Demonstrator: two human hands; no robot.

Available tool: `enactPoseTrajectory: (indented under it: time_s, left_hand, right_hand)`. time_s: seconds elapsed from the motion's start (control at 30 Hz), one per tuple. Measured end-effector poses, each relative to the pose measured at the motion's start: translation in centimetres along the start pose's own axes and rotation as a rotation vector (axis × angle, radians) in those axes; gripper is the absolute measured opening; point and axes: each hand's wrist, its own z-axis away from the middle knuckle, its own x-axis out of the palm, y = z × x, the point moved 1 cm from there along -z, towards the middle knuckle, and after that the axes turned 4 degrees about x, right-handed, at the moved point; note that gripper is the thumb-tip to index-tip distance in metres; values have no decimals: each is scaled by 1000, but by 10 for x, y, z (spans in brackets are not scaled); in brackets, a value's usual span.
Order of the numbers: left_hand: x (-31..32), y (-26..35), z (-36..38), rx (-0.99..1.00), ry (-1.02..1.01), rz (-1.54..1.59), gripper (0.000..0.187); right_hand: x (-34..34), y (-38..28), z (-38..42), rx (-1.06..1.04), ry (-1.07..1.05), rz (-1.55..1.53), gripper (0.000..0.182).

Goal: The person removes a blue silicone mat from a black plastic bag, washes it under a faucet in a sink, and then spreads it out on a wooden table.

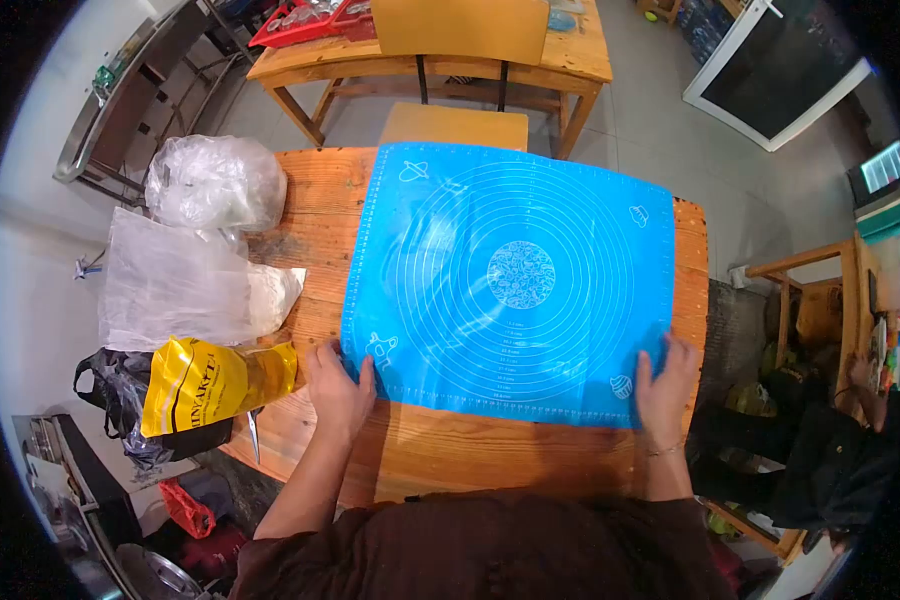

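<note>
the wooden table [490, 455] has a blue mat [522, 275] on it; left hand [338, 388] and right hand [664, 392], both spread, sit by the mat's near corners; pushing left could knock the yellow bag [210, 385] beside it

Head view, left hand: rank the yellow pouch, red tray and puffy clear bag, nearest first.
1. Yellow pouch, just left of the left hand.
2. Puffy clear bag, at the near table's far-left corner.
3. Red tray, on the farther table.
</note>
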Motion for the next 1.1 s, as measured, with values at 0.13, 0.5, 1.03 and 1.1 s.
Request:
enactPoseTrajectory:
  time_s: [0.13,0.5,1.03,1.1]
  left_hand:
    - [-7,-2,12,-53,-134,20,39]
    - [-2,-47,-8,-316,-276,525,27]
    - [-19,-54,-9,-254,-345,356,29]
    - [-20,-53,-11,-210,-362,253,24]
  right_hand:
    - [-10,41,26,169,-71,142,46]
    - [-13,33,66,346,-258,14,26]
    - [3,60,74,577,-62,-925,28]
    - [4,63,73,576,-87,-920,28]
